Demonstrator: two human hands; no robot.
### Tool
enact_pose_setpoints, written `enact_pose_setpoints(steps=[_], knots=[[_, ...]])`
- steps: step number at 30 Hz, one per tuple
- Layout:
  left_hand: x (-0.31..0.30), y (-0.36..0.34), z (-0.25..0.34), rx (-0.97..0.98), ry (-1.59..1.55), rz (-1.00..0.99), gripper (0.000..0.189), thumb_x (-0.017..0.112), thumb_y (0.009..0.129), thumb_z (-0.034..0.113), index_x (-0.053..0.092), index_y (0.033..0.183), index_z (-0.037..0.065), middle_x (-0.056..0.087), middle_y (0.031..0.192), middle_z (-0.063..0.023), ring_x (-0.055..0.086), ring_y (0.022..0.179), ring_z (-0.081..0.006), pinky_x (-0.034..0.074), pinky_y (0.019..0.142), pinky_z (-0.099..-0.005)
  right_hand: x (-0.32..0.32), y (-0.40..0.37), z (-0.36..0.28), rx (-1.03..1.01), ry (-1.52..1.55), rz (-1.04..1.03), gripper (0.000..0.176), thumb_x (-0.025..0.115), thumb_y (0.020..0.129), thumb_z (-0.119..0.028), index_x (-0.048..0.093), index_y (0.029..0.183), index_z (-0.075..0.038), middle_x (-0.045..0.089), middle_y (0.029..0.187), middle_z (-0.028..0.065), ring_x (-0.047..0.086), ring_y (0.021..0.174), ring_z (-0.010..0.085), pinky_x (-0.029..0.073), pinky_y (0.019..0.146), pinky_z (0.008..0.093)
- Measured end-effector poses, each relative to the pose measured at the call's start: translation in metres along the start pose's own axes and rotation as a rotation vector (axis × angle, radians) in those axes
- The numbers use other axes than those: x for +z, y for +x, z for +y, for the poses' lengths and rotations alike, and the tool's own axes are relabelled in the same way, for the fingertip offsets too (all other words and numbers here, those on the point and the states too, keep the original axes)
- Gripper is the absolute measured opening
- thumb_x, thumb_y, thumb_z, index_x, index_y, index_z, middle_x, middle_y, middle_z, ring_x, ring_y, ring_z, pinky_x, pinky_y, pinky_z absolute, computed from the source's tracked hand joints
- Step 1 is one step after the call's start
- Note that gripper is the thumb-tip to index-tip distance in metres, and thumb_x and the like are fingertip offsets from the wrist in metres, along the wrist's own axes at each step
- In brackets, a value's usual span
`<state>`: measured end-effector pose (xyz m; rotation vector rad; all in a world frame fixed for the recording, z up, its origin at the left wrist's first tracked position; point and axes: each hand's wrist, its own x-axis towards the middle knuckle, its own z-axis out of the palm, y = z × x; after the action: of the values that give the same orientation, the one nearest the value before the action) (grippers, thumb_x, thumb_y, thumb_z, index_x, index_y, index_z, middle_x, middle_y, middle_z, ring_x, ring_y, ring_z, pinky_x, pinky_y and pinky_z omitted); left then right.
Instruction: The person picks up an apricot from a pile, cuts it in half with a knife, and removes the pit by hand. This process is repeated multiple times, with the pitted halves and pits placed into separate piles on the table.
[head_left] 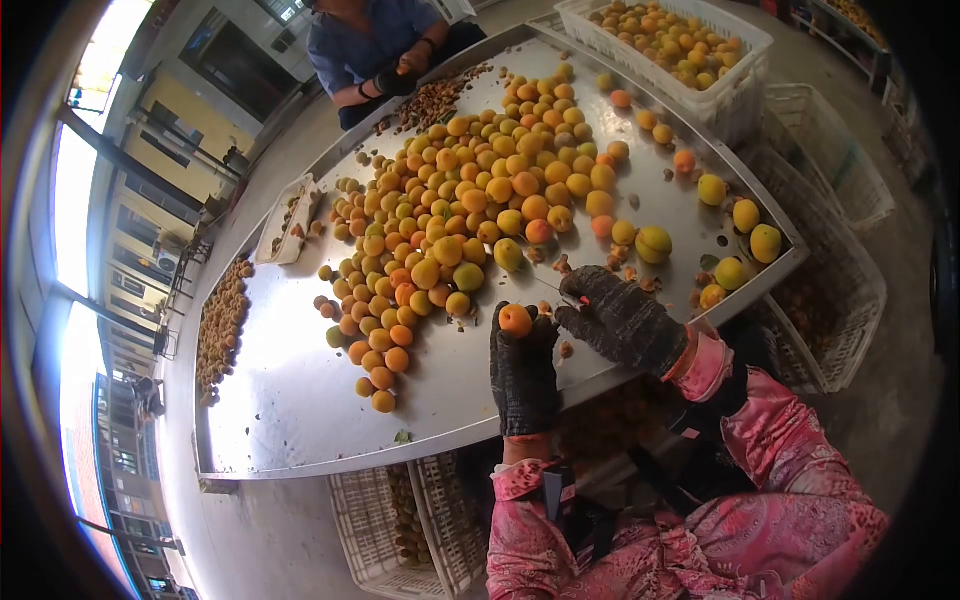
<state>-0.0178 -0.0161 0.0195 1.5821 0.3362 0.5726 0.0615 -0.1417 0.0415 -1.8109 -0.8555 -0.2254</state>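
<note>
My left hand (525,375), in a dark knitted glove, is closed around an orange apricot (515,320) near the table's front edge. Just to its right, my gloved right hand (625,320) has its fingers pinched together. A thin blade-like tool (546,286) with a bit of red at the fingers juts from that hand toward the upper left; its grip is mostly hidden. Beyond both hands spreads a large heap of yellow and orange apricots (470,200). Small brown pits or scraps (562,264) lie close to my right hand.
The metal table (290,400) has a raised rim. A white tray (288,222) and a brown pile (224,325) lie left. Across stands a person (370,50) in blue. A white crate of apricots (680,50) sits far right; more crates (400,530) stand below.
</note>
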Motion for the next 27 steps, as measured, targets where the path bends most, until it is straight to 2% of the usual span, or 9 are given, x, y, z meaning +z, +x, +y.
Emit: enact_pose_setpoints(steps=[4, 6, 7, 9, 12, 13, 15, 18, 27], knots=[[-0.011, 0.002, 0.002, 0.138, 0.498, -0.109, 0.019, 0.054, 0.087, 0.010, 0.056, 0.103, 0.000, 0.055, 0.103, -0.0130, 0.059, 0.089, -0.0213, 0.046, 0.078, -0.0315, -0.013, 0.005, -0.007, -0.100, -0.030, 0.035, 0.031, 0.064, 0.080, -0.023, 0.054, 0.099, -0.001, 0.059, 0.082, 0.0155, 0.060, 0.075, 0.0295, 0.049, 0.066, 0.0366], [-0.011, 0.004, 0.002, 0.084, 0.540, -0.123, 0.025, 0.053, 0.089, 0.016, 0.052, 0.110, 0.002, 0.054, 0.108, -0.0121, 0.058, 0.094, -0.0210, 0.047, 0.080, -0.0326, -0.025, 0.011, -0.014, 0.034, -0.231, -0.285, 0.029, 0.062, 0.081, -0.024, 0.055, 0.097, -0.002, 0.058, 0.080, 0.0156, 0.059, 0.072, 0.0311, 0.048, 0.064, 0.0381], [-0.008, 0.003, 0.005, 0.084, 0.542, -0.125, 0.025, 0.053, 0.089, 0.016, 0.052, 0.110, 0.002, 0.054, 0.108, -0.0121, 0.058, 0.094, -0.0210, 0.047, 0.080, -0.0326, -0.024, 0.008, -0.012, 0.035, -0.230, -0.284, 0.029, 0.062, 0.081, -0.024, 0.055, 0.097, -0.002, 0.058, 0.080, 0.0156, 0.059, 0.072, 0.0311, 0.048, 0.064, 0.0381], [0.003, 0.001, 0.016, -0.250, -0.613, 0.103, 0.019, 0.059, 0.079, 0.007, 0.060, 0.098, 0.004, 0.056, 0.093, -0.0106, 0.055, 0.086, -0.0270, 0.045, 0.075, -0.0344, -0.020, 0.001, -0.007, 0.041, -0.200, -0.309, 0.024, 0.058, 0.084, -0.024, 0.055, 0.095, -0.003, 0.058, 0.081, 0.0161, 0.059, 0.073, 0.0309, 0.047, 0.063, 0.0396], [0.004, 0.000, 0.019, -0.290, -0.686, 0.141, 0.021, 0.060, 0.078, 0.007, 0.058, 0.098, 0.004, 0.055, 0.098, -0.0128, 0.054, 0.090, -0.0280, 0.044, 0.078, -0.0346, -0.015, -0.006, -0.011, -0.227, -0.205, -0.074, 0.023, 0.055, 0.086, -0.021, 0.055, 0.100, -0.002, 0.058, 0.086, 0.0161, 0.059, 0.076, 0.0297, 0.047, 0.064, 0.0387], [0.001, 0.001, 0.012, -0.289, -0.688, 0.142, 0.021, 0.060, 0.078, 0.007, 0.058, 0.098, 0.004, 0.055, 0.098, -0.0128, 0.054, 0.090, -0.0280, 0.044, 0.078, -0.0346, -0.012, -0.009, -0.011, -0.229, -0.206, -0.076, 0.023, 0.055, 0.086, -0.021, 0.055, 0.100, -0.002, 0.058, 0.086, 0.0161, 0.059, 0.076, 0.0297, 0.047, 0.064, 0.0387], [-0.007, 0.003, -0.007, -0.285, -0.574, 0.032, 0.043, 0.060, 0.086, 0.029, 0.045, 0.118, 0.005, 0.056, 0.105, -0.0092, 0.057, 0.092, -0.0171, 0.046, 0.079, -0.0274, -0.004, -0.017, -0.009, -0.338, -0.299, -0.193, 0.026, 0.051, 0.087, -0.015, 0.054, 0.109, -0.002, 0.057, 0.097, 0.0170, 0.059, 0.082, 0.0289, 0.048, 0.068, 0.0376], [-0.005, 0.002, 0.003, -0.189, -0.408, 0.003, 0.042, 0.060, 0.085, 0.032, 0.047, 0.115, 0.005, 0.058, 0.098, -0.0073, 0.056, 0.087, -0.0153, 0.045, 0.076, -0.0260, 0.005, -0.029, -0.009, -0.494, -0.564, -0.204, 0.032, 0.052, 0.082, -0.010, 0.059, 0.113, -0.005, 0.055, 0.112, 0.0182, 0.056, 0.101, 0.0304, 0.048, 0.083, 0.0390], [-0.003, 0.001, -0.002, -0.249, -0.605, 0.012, 0.035, 0.059, 0.086, 0.026, 0.049, 0.111, 0.003, 0.059, 0.094, -0.0072, 0.055, 0.088, -0.0160, 0.043, 0.080, -0.0278, 0.020, -0.031, -0.008, -0.411, -0.464, -0.209, 0.038, 0.048, 0.083, -0.009, 0.053, 0.120, -0.004, 0.055, 0.106, 0.0201, 0.057, 0.093, 0.0318, 0.049, 0.077, 0.0383]])
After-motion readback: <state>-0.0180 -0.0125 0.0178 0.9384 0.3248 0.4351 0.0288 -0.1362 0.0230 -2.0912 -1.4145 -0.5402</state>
